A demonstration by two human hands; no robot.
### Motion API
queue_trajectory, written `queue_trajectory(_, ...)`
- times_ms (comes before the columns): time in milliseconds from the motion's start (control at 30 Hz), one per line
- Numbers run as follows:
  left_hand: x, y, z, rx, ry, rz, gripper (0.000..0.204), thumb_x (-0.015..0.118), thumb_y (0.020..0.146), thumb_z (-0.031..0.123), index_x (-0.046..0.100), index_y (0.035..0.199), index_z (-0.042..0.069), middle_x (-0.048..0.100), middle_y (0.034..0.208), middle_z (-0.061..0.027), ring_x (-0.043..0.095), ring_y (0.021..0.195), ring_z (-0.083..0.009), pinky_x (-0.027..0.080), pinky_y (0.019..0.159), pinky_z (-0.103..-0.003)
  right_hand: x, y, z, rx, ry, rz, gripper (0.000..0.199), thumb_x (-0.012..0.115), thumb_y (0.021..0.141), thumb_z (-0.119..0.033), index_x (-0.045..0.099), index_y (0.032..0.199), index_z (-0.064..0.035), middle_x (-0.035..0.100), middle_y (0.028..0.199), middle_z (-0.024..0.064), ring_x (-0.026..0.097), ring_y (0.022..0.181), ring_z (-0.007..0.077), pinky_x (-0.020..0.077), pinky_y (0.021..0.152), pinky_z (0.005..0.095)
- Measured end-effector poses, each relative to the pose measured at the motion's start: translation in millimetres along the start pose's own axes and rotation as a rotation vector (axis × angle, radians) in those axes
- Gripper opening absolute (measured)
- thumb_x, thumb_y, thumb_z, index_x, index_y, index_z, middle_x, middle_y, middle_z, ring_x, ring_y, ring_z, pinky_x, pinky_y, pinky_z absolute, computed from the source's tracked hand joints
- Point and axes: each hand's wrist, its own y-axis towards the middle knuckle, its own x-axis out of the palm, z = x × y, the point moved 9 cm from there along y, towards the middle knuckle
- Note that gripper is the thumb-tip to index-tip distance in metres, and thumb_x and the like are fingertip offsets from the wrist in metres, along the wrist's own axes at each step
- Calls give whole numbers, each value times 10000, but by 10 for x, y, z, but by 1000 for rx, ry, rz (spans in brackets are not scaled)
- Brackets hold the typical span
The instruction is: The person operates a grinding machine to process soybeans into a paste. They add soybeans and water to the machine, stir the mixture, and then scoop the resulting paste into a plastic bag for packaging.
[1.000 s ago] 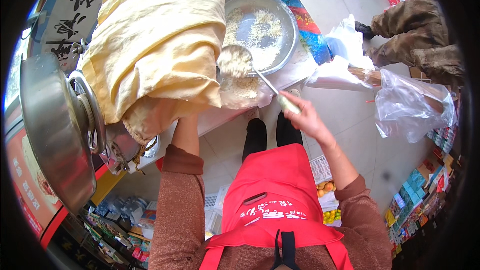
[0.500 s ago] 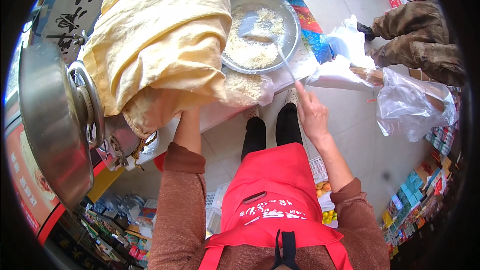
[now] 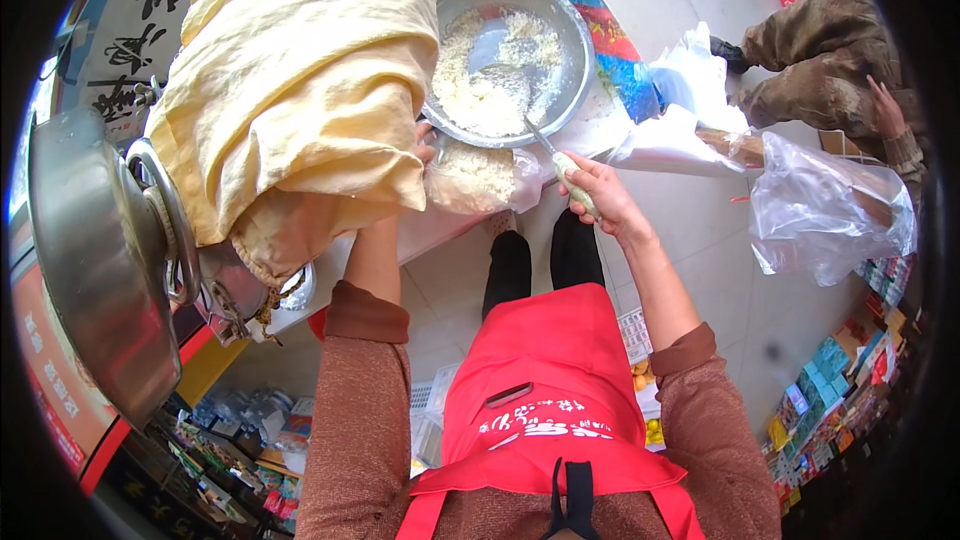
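My right hand [image 3: 603, 202] is wrapped round the pale green handle of a metal spoon [image 3: 543, 140]. The spoon's head rests among white, crumbly grains [image 3: 480, 105] in a wide metal basin [image 3: 583, 75]. Just below the basin's near rim lies a clear plastic bag [image 3: 470, 180] holding similar grains. My left hand [image 3: 425, 147] reaches up beneath a big yellow cloth [image 3: 300, 80]. Only its fingers emerge past the cloth, bent at the left edge of the bag; the rest is hidden.
A large steel pot or lid [image 3: 95, 260] stands on the left. At the right, a crumpled clear plastic bag [image 3: 830, 210] hangs near the table's end. Beyond it is another person in brown trousers [image 3: 830, 50]. Packaged goods [image 3: 840, 390] fill shelves at lower right.
My right hand has moved left and farther from me, and the spoon handle now shows clearly. My left fingers have come into sight beside the bag. The other person's hand has appeared.
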Motion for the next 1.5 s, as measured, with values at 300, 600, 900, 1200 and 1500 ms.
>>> queue_trajectory(300, 550, -451, 545, -154, 497, -10, 799, 442, 684, 6, 297, 1470, 37, 498, 1395, -119, 426, 454, -63, 366, 399, -206, 188, 58, -53, -13, -9, -20, 457, 501, 937, -143, 468, 1391, -112, 558, 774, 0, 450, 479, 46, 327, 361, 177)
queue_trajectory(600, 206, -107, 232, 9, 86, -98, 813, 482, 686, 55, 296, 1478, 57, 593, 842, -38, 411, 457, -78, 346, 407, -224, 171, -330, -154, -132, -276, -45, 513, 525, 902, -135, 453, 1408, -91, 551, 731, -13, 436, 460, 37, 351, 400, 194)
queue_trajectory(900, 377, -496, 514, -151, 460, -34, 837, 482, 699, 57, 232, 1498, 42, 563, 1290, -131, 402, 473, -77, 351, 425, -226, 494, -979, 67, -545, -1114, 78, 553, 620, 821, -86, 488, 1357, -122, 614, 874, 143, 615, 724, 366, 508, 675, 437)
queue_trajectory(1200, 394, -471, 555, -126, 51, -64, 777, 467, 726, 28, 302, 1483, 89, 495, 684, 19, 381, 471, -61, 326, 398, -215, 275, -718, -304, -864, -1186, 276, 586, 614, 823, -65, 477, 1374, -205, 574, 838, 111, 615, 704, 321, 500, 590, 432)
queue_trajectory(1500, 533, -467, 634, -206, 398, -22, 801, 442, 723, 11, 229, 1493, 53, 375, 1498, -89, 415, 504, -57, 338, 407, -201, 301, 582, -987, -758, -1065, 473, 481, 595, 856, -154, 524, 1331, -134, 654, 978, 206, 620, 922, 389, 491, 795, 453)
